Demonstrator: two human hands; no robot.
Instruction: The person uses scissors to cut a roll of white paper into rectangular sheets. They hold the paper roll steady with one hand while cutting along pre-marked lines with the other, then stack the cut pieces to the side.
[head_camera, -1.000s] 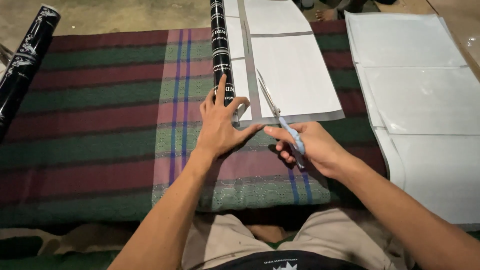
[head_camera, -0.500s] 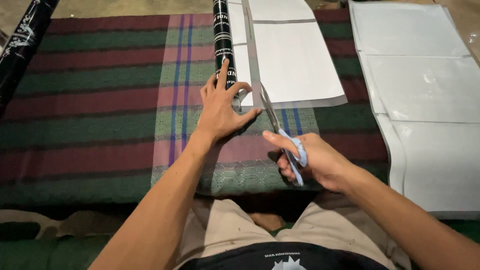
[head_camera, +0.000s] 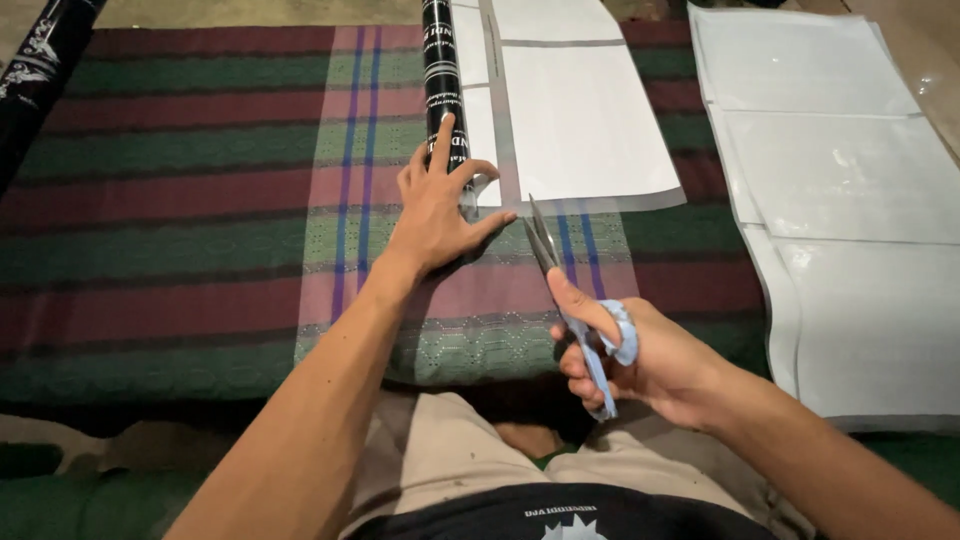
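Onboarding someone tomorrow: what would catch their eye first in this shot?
Probably the right hand at lower centre, holding blue-handled scissors with blades pointing up toward the white sheet. Next, the left hand, spread flat where a black roll meets that sheet's near edge. All of it lies on a green and maroon plaid cloth, with more pale sheets at right.

Both arms are bare all the way down, no sleeves, no watch or rings on the left hand (head_camera: 437, 207) or right hand (head_camera: 640, 355). Khaki shorts at the bottom of the frame, plus a black shirt with a small white print at the hem.
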